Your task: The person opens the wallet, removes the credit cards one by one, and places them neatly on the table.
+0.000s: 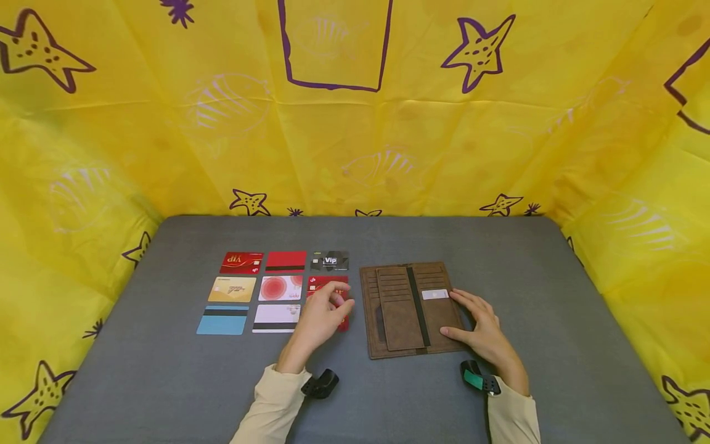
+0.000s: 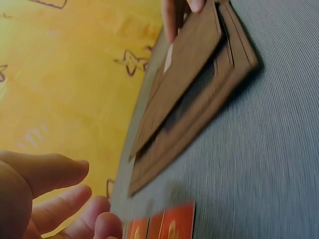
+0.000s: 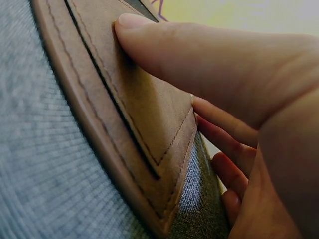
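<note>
A brown wallet (image 1: 402, 324) lies spread out on the table, with a dark band down its middle and a white card (image 1: 435, 294) partly showing in a right-hand slot. My right hand (image 1: 488, 336) holds the wallet's right edge; in the right wrist view the thumb (image 3: 149, 37) lies on the leather and the other fingers are at the edge, their tips partly hidden. My left hand (image 1: 322, 314) hovers over the red cards (image 1: 318, 281) left of the wallet, its fingers loosely bent with nothing between them. It partly covers those cards.
Left of the wallet, several cards lie in rows: a dark VIP card (image 1: 330, 260), a gold card (image 1: 232, 289), a blue card (image 1: 222, 322) and a white striped card (image 1: 274, 317) among them. A yellow patterned cloth (image 1: 355, 135) surrounds the grey table (image 1: 516, 259).
</note>
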A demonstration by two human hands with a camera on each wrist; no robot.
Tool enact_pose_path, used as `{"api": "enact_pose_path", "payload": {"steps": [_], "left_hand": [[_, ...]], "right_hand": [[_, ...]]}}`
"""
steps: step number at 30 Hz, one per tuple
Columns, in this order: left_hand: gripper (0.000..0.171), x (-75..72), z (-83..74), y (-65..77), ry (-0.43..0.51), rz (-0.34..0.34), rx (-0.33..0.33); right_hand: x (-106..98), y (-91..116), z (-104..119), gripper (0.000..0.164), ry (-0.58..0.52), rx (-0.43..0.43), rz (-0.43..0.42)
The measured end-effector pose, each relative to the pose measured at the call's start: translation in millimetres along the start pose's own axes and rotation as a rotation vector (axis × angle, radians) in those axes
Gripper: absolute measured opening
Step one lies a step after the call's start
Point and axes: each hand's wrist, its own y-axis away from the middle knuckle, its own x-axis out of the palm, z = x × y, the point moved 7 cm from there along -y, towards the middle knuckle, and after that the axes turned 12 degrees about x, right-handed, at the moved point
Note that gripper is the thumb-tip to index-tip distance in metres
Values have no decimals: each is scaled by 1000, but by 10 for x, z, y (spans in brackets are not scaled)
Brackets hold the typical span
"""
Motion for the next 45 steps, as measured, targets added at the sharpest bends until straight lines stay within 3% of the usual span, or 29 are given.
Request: {"api": "enact_pose_path", "payload": {"steps": [11, 22, 31, 38, 45], "left_hand": [[27, 492, -150, -168, 62, 149, 38], [24, 902, -340, -302, 11, 271, 59], [21, 1105, -442, -392, 18, 291, 43], [22, 1236, -478, -483, -18, 304, 103], [18, 1330, -456, -593, -169, 306, 133]], "right_hand": [[12, -10, 5, 76, -7, -3, 9], [17, -14, 8, 76, -11, 0, 10], [15, -1, -7, 76, -7, -1, 12], [0, 3, -1, 74, -4, -9, 6], [3, 5, -8, 75, 0, -7, 5]]}}
